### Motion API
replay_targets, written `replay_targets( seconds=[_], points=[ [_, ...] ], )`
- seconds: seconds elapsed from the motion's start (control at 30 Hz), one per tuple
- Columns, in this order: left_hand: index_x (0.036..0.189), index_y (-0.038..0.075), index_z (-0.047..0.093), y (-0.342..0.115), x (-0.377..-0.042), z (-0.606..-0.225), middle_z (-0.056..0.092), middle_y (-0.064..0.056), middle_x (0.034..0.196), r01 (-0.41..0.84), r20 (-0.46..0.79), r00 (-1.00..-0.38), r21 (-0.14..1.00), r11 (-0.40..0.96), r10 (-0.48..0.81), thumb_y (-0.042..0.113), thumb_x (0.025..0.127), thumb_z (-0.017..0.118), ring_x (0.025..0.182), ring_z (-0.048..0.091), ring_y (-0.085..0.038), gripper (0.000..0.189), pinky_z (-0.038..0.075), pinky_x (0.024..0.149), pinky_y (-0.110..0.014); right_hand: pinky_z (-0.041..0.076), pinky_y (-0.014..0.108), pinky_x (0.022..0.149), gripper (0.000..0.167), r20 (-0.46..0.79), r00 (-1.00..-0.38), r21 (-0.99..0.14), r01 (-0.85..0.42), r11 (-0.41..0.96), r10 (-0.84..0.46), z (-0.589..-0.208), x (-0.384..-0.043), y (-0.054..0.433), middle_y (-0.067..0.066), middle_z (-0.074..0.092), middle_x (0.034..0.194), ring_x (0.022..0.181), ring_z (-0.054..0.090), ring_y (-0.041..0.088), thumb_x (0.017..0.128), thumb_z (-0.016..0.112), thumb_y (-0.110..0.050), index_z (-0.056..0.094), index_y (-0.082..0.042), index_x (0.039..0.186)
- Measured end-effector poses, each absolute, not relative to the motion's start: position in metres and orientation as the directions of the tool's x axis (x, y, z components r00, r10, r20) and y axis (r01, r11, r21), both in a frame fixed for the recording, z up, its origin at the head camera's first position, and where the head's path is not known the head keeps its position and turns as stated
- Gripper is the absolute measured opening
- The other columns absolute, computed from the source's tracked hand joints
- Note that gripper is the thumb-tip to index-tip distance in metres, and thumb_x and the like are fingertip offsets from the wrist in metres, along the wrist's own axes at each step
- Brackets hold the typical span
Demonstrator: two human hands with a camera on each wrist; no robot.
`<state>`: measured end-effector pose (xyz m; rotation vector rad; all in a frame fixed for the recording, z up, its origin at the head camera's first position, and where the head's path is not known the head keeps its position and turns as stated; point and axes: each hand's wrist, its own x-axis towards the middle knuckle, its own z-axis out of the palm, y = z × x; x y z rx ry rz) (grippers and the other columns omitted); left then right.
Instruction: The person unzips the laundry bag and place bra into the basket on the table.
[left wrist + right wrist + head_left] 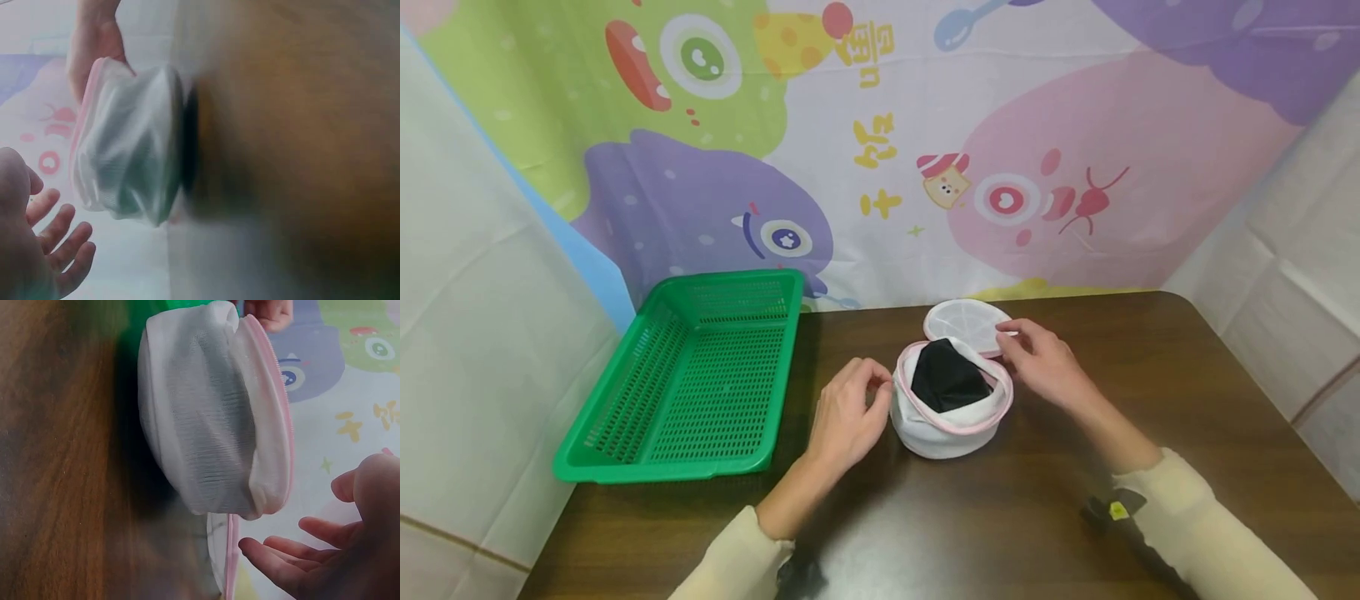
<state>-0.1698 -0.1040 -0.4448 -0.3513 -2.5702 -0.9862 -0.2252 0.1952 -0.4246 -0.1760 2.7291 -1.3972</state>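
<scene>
A round white mesh laundry bag [946, 437] with a pink zip rim stands on the table, its top unzipped. Inside it lies black cloth [946, 375], bunched up. The round mesh lid [967, 326] is folded back behind the bag. My left hand [850, 412] is beside the bag's left rim with loosely bent fingers; the left wrist view shows these fingers [67, 240] spread and holding nothing. Over the lid's right edge is my right hand [1045, 362]. Its fingers [281, 556] are relaxed, close to the lid; whether they touch it is unclear.
A green plastic basket [782, 379] with slotted sides and floor stands on the left of the brown wooden table [1000, 533]. A cartoon-printed cloth [895, 258] hangs behind the table's back edge. Pale walls flank both sides.
</scene>
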Motion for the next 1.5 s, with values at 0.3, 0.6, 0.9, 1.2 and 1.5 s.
replay_targets(
  seconds=[0.3,0.6,0.9,1.2,1.5],
  points=[
    [0.115,0.009,0.077,-0.087,-0.189,-0.431,0.076,-0.01,0.114,0.446,0.447,-0.875,0.595,0.668,0.186,0.014,0.1,0.073,0.109,0.072,-0.03,0.016,0.063,0.1,-0.048,0.057,0.031,0.086,0.052,-0.035,-0.99,-0.744,-0.064,0.665,-0.135,-0.423,-0.218,0.197,0.027,0.077,0.139,0.108,0.078,0.034,0.117,0.054,-0.037,0.059,-0.003,0.157],
    [0.134,0.011,0.078,-0.077,-0.203,-0.428,0.078,-0.01,0.132,0.465,0.384,-0.881,0.586,0.664,0.278,0.015,0.098,0.082,0.116,0.075,-0.032,0.036,0.065,0.101,-0.05,0.07,0.034,0.078,0.052,-0.133,-0.974,-0.809,0.0,0.587,-0.183,-0.435,-0.21,0.192,0.028,0.071,0.142,0.099,0.078,0.025,0.115,0.062,-0.032,0.054,-0.002,0.157],
    [0.142,0.012,0.075,-0.075,-0.204,-0.43,0.078,-0.009,0.141,0.416,0.306,-0.908,0.563,0.714,0.288,0.018,0.099,0.082,0.128,0.074,-0.032,0.044,0.064,0.107,-0.053,0.071,0.04,0.07,0.055,-0.202,-0.959,-0.831,0.058,0.554,-0.201,-0.447,-0.205,0.19,0.026,0.063,0.131,0.091,0.076,0.026,0.113,0.067,-0.027,0.051,-0.007,0.162],
    [0.142,0.01,0.076,-0.08,-0.202,-0.437,0.078,-0.01,0.142,0.398,0.288,-0.915,0.544,0.738,0.281,0.011,0.099,0.079,0.131,0.075,-0.033,0.043,0.064,0.109,-0.052,0.071,0.041,0.069,0.055,-0.161,-0.965,-0.856,0.032,0.515,-0.208,-0.454,-0.205,0.185,0.03,0.061,0.137,0.091,0.075,0.026,0.112,0.066,-0.015,0.05,-0.006,0.163],
    [0.141,0.008,0.077,-0.087,-0.197,-0.443,0.078,-0.013,0.14,0.334,0.232,-0.942,0.567,0.753,0.243,0.007,0.098,0.077,0.119,0.076,-0.033,0.043,0.065,0.104,-0.051,0.072,0.043,0.072,0.05,-0.103,-0.964,-0.869,-0.032,0.493,-0.244,-0.455,-0.207,0.183,0.037,0.062,0.144,0.095,0.078,0.03,0.111,0.062,-0.005,0.051,0.001,0.159]
  ],
)
